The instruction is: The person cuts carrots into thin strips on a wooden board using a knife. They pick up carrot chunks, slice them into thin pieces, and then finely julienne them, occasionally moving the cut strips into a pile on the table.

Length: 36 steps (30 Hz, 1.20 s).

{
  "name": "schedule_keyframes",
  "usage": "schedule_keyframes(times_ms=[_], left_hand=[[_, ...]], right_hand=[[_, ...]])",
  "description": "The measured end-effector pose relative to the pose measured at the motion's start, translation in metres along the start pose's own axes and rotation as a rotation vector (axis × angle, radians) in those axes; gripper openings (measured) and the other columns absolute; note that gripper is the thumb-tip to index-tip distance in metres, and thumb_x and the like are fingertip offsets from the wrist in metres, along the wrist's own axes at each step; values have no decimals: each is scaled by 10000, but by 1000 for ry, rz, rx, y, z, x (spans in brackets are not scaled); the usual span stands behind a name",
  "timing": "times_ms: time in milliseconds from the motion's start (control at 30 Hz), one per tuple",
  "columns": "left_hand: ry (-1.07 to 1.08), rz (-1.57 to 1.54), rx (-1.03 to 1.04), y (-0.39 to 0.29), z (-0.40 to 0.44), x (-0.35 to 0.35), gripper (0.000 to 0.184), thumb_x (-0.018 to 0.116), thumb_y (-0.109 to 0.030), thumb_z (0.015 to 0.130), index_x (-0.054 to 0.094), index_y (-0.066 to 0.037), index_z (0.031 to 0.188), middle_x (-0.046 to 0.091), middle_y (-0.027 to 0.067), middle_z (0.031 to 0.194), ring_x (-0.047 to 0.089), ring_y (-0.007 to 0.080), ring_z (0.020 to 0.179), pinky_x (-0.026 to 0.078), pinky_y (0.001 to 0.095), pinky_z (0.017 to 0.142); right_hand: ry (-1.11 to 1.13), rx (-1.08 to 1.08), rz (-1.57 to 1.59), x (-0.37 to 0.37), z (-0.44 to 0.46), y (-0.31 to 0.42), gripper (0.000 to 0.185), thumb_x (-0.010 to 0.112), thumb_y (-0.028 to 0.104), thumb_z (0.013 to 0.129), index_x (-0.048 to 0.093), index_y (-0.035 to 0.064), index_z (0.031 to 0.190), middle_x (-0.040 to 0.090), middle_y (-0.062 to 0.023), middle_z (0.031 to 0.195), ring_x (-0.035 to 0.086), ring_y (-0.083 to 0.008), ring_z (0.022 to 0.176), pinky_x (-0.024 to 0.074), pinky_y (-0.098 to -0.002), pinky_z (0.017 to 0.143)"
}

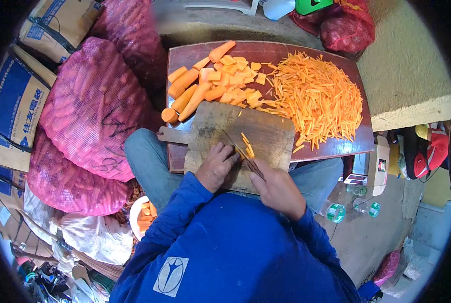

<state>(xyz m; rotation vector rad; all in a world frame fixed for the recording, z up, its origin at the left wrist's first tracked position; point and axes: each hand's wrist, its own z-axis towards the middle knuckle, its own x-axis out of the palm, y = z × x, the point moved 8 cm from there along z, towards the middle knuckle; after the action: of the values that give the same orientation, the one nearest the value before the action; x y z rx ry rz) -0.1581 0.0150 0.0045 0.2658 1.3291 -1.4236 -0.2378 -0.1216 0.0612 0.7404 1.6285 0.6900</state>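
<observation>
1 worn, brown wooden board point(278, 139) reaches past the near edge of the glossy dark-red wooden table point(342, 146). Open wood shows on its right side. The left hand point(218, 166) rests there, fingers curled together; I cannot tell if they pinch something. The right hand point(280, 189) grips the long thin knife point(254, 168), just beside small orange carrot sticks point(248, 146).
</observation>
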Motion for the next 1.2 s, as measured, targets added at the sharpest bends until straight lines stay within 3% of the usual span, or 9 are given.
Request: schedule_keyframes(times_ms=[167,267,500,667,767,1200], left_hand=[[-85,-21,21,-9,5,-11,396,674,-96,871,713,34,1242,620,159,1174,581,370,1070,504,467,934],[-35,-21,39,-1,2,-5,377,693,-89,871,713,34,1227,625,158,1174,588,365,1064,509,475,936],[-119,-54,-9,-3,1,-6,377,711,-56,837,710,36,1203,631,160,1128,595,372,1024,510,472,905],[-117,42,-23,0,-3,-11,452,752,-34,763,706,23,1210,636,174,1141,588,388,1023,498,479,892],[-116,17,-39,0,-3,-10,500,759,-32,724,696,17,1218,632,184,1169,582,400,1039,489,493,908],[-139,50,-32,-3,-7,-7,532,762,-39,700,685,42,1220,613,201,1105,582,414,1040,485,495,908]], right_hand=[[-35,6,-13,8,1,-4,340,631,200,1063,544,28,1343,723,-316,896,710,-546,835,553,-633,715],[-22,12,-1,8,16,-4,387,637,174,1051,581,36,1409,719,-315,965,715,-532,900,570,-576,764],[25,23,-64,8,7,-6,355,632,214,1057,551,41,1356,726,-312,888,713,-549,842,552,-641,747],[-40,-84,-44,3,5,1,369,635,223,1054,550,42,1365,727,-312,889,715,-546,845,552,-635,746],[58,33,-40,3,-5,-2,387,638,224,1050,548,38,1377,726,-317,892,715,-544,851,557,-626,751],[-12,-31,-44,10,9,-9,408,647,224,1051,559,27,1397,723,-325,917,716,-537,854,561,-616,747]])
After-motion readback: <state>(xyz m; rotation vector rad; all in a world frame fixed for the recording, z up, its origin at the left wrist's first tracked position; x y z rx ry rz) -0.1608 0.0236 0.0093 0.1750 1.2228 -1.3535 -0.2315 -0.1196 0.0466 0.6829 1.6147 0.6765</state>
